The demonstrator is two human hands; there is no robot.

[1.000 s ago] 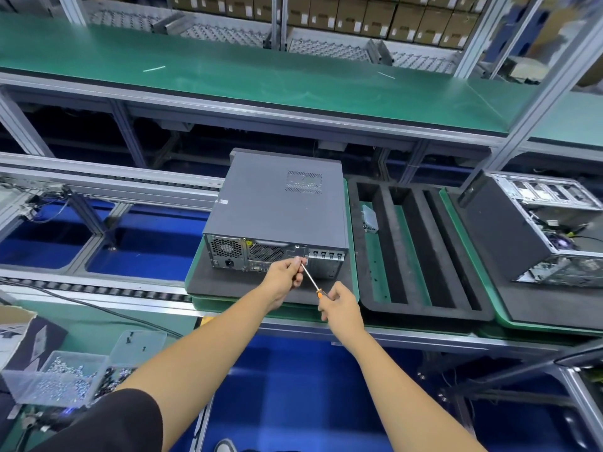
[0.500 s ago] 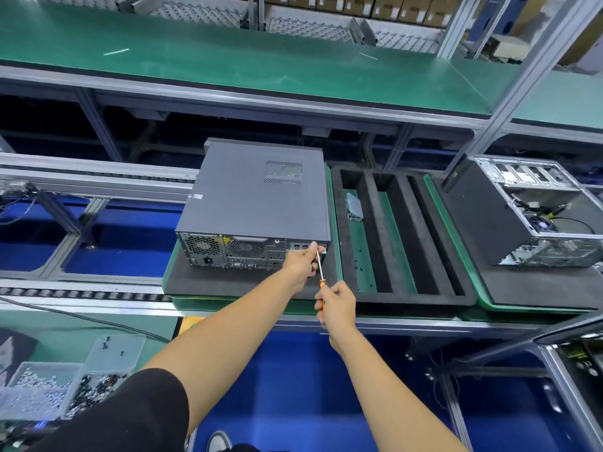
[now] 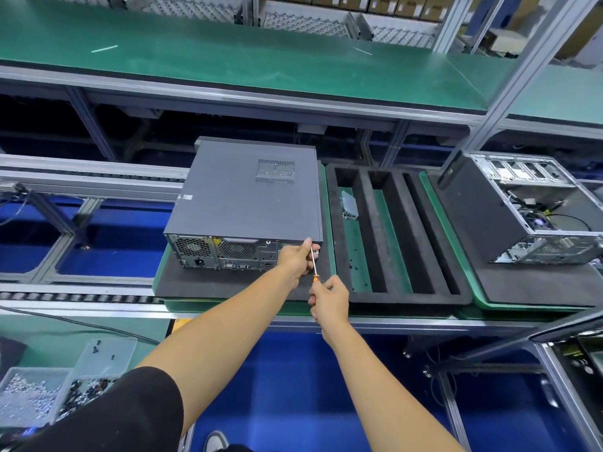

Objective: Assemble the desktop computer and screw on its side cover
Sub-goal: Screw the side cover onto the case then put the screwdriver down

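Note:
A dark grey desktop computer lies on its side on a black foam pad, its side cover on top and its rear panel facing me. My right hand grips the orange handle of a thin screwdriver, whose shaft points up at the rear panel's right edge. My left hand is at that same corner, fingers pinching around the screwdriver's tip. The screw itself is hidden by my fingers.
A black foam tray with long slots sits right of the computer. Further right stands an open computer chassis. Clear bins of screws are at lower left. A green shelf runs overhead behind the conveyor.
Both hands and the screwdriver shifted right along the rear panel to its right corner, and the screwdriver turned more upright. The camera view also swung.

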